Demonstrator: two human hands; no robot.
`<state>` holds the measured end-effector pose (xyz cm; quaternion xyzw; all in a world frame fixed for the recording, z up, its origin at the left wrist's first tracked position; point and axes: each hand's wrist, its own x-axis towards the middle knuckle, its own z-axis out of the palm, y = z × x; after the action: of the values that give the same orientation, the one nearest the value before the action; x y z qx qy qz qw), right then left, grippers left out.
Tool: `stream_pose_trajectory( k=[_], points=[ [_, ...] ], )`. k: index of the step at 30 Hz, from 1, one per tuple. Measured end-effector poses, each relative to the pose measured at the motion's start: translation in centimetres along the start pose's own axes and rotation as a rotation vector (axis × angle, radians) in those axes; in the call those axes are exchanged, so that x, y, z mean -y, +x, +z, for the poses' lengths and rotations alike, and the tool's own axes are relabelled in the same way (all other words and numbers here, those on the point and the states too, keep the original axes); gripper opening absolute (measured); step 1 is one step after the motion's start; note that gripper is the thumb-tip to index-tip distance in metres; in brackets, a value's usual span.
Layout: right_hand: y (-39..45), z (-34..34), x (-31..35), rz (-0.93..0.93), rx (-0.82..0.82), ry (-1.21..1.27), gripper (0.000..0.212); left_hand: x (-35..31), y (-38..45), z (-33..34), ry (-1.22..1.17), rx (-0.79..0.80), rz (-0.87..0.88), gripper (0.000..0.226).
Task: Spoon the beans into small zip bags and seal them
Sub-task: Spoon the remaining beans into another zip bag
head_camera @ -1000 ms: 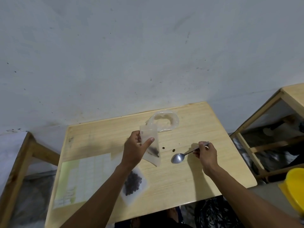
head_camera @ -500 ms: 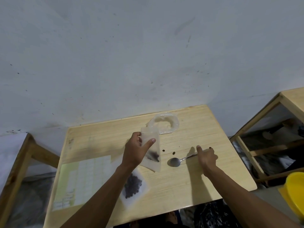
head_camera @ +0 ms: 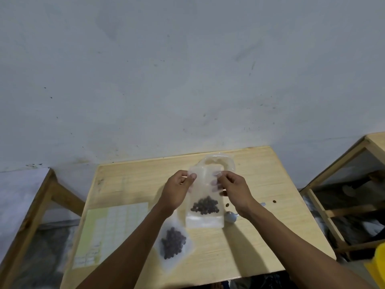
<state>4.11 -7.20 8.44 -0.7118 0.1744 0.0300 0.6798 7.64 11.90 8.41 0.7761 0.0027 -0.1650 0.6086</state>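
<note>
Against a scuffed grey wall sits a pale wooden table, and above its middle we hold a small zip bag upright by its top edge. Our left hand pinches the top left corner and our right hand pinches the top right. Dark beans pool low inside it. At 7 o'clock from it a second filled bag lies flat; at 3 o'clock the spoon rests on the wood.
</note>
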Motion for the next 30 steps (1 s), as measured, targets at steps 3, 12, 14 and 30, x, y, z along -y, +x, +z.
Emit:
stream_pose_trajectory(
  k=[3,12,14,30],
  points=[
    [0.0,0.6,0.3,0.020,0.095,0.032,0.022,0.1,-0.2,-1.1,-0.104,-0.029,-0.010,0.022],
    [0.5,3.4,1.2,-0.066,0.124,-0.107,0.029,0.2,-1.4,-2.5,-0.135,-0.037,-0.047,0.018],
    [0.5,3.8,1.4,-0.060,0.142,-0.102,0.033,0.2,-1.7,-2.9,-0.148,-0.044,-0.046,0.017],
    [0.8,7.0,2.1,0.028,0.345,-0.097,0.018,1.1,-3.8,-5.9,-0.023,-0.246,0.036,0.015]
  ],
)
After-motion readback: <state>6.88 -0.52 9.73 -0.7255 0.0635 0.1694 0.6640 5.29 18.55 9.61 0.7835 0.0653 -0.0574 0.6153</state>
